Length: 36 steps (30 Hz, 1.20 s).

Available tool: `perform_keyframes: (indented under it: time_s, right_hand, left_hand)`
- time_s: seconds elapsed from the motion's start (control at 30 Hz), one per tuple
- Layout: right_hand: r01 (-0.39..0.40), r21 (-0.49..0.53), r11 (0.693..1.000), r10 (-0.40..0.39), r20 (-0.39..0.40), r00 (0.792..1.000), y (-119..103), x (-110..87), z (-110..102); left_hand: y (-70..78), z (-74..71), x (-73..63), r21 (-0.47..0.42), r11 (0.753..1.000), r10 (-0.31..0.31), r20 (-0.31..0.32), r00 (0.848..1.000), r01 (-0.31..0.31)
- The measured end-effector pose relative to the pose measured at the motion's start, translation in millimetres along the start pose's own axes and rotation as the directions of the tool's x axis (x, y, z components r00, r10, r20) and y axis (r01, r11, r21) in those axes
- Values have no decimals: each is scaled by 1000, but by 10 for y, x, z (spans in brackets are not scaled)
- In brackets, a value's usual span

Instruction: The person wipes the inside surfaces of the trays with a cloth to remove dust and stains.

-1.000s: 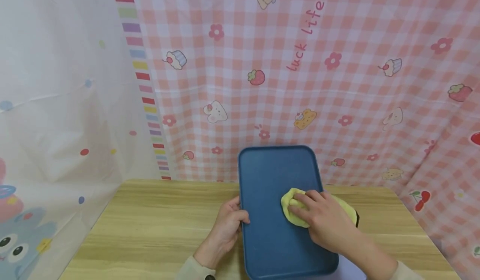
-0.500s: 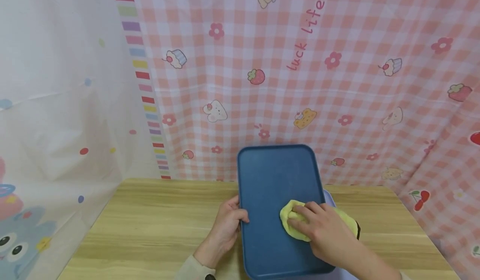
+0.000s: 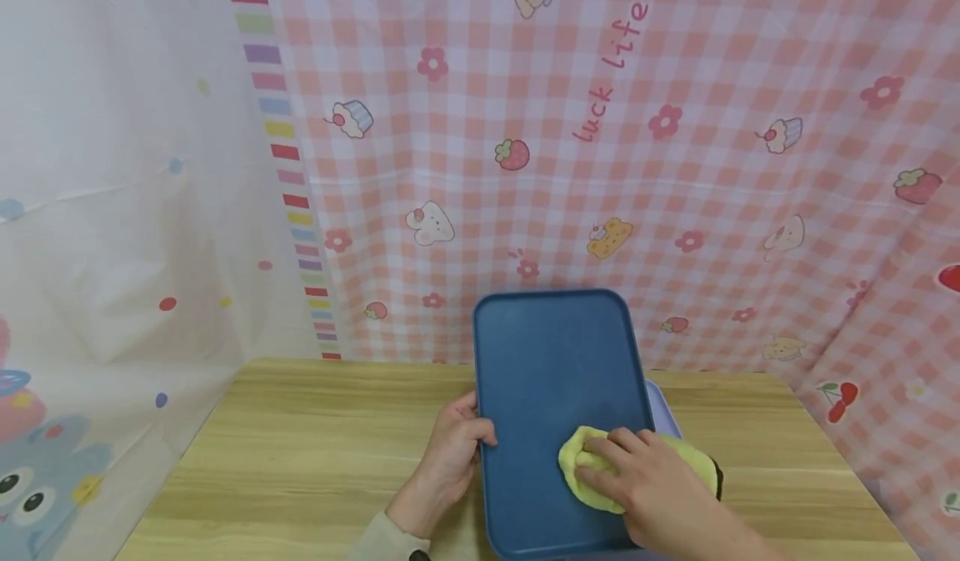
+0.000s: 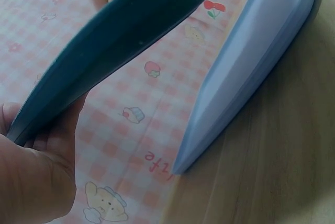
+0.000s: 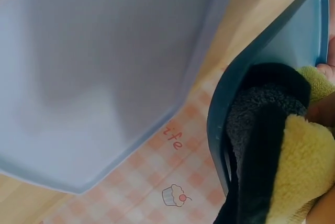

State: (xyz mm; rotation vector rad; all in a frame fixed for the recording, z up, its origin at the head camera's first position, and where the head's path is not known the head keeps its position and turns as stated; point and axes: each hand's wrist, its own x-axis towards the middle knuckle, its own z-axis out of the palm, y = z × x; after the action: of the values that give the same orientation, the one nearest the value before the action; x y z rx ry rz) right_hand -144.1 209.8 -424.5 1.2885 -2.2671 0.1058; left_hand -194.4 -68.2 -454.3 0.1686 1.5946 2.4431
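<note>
A dark blue rectangular tray (image 3: 555,361) with a low raised rim is held up and tilted in the head view. My left hand (image 3: 453,453) grips its left edge, thumb over the rim and fingers behind. My right hand (image 3: 652,486) holds a yellow cloth (image 3: 588,482) bunched under its fingers against the lower right of the tray's face. In the right wrist view, the cloth (image 5: 303,166) shows a dark grey side and black edging, and hangs over the tray's rim. The left wrist view shows my left hand (image 4: 39,177) gripping the tray (image 4: 120,35) from its edge.
A pale lavender tray (image 5: 104,77) lies on the wooden table (image 3: 322,461) below the blue tray, mostly hidden by it in the head view. Behind the table hangs a pink checked curtain (image 3: 465,111), with a white dotted curtain (image 3: 150,236) on the left.
My right hand and the yellow cloth have slid down the tray's face toward its lower right. More of the lavender tray shows at the right. My left hand has hardly moved.
</note>
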Motion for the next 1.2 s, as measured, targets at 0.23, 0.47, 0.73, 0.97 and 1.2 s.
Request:
perform_keyframes:
  time_s: [0.23, 0.47, 0.73, 0.97, 1.2]
  right_hand:
    - [58, -5, 998, -58, -49, 997, -13, -48, 32]
    - [94, -1, 996, -94, -15, 995, -37, -88, 51]
    - [150, 39, 988, -149, -34, 988, -70, -113, 69]
    - [155, 45, 987, -158, 63, 985, -137, -132, 35]
    - [201, 20, 979, -202, 78, 976, -178, -144, 46]
  left_hand:
    - [1, -3, 0, 4, 1000, -5, 3, 1000, 5]
    - [12, -11, -5, 15, 1000, -9, 3, 1000, 9]
    - [26, -7, 6, 20, 1000, -17, 0, 1000, 17]
    - [23, -11, 7, 22, 1000, -11, -7, 1000, 11]
    - [30, -18, 5, 31, 1000, 3, -9, 1000, -3]
